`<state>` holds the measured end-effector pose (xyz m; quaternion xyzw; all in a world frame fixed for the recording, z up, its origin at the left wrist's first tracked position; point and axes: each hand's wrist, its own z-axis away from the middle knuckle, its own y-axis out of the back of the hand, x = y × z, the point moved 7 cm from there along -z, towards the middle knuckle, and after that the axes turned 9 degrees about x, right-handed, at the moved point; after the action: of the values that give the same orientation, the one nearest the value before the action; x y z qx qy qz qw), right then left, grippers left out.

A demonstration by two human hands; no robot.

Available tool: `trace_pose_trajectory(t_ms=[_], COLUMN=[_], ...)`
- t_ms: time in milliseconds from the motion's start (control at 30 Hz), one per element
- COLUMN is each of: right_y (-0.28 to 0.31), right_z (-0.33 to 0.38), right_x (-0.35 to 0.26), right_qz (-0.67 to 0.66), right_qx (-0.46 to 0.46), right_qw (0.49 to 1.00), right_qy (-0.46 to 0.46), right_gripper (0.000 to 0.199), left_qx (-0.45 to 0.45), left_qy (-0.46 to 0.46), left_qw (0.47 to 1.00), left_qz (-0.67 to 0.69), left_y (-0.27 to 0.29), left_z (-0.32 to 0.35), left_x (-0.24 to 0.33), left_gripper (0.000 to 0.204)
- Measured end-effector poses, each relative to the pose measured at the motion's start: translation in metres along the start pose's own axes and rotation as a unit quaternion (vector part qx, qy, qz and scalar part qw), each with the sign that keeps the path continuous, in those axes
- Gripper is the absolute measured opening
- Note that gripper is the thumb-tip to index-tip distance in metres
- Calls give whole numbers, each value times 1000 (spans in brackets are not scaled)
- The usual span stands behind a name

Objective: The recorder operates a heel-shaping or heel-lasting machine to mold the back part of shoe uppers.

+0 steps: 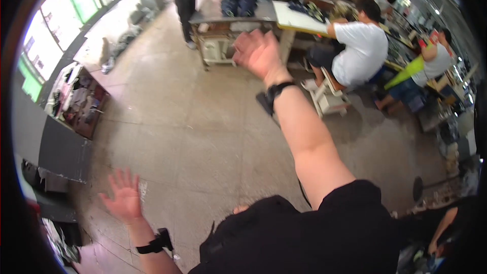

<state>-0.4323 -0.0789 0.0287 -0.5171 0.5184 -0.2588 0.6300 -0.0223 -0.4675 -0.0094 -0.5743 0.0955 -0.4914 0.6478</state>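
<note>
My left hand (123, 196) is held out at the lower left over the floor, its fingers spread and nothing in it. A black strap with a small box (155, 242) circles that wrist. My right arm reaches far forward across the middle, and my right hand (257, 54) is raised, slightly blurred, with fingers apart and holding nothing. Another black wrist strap (280, 89) sits on it. In the picture the right hand overlaps the near edge of a dark-topped table (203, 16); it does not seem to touch it.
Dark folded clothes (238, 1) lie on that table. A person in white (360, 45) sits at a pale worktable (297, 19); another person in black (183, 0) stands farther left. A shelf of scraps (81, 99) stands on the left. Concrete floor (177, 127) stretches between.
</note>
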Motion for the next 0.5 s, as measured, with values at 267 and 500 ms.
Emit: trace_pose_trajectory(t_ms=[267, 500], right_y=[-78, -14], right_z=[89, 48], right_x=[217, 11], right_qz=[114, -193], right_qx=[-144, -111], right_qw=[926, 973], right_qy=[-331, 68], right_gripper=[78, 66], left_qx=[5, 31], left_qy=[-11, -202], left_qw=[987, 966], left_qz=[160, 159], left_y=[90, 200], left_z=[31, 153], left_x=[54, 153], left_gripper=[81, 78])
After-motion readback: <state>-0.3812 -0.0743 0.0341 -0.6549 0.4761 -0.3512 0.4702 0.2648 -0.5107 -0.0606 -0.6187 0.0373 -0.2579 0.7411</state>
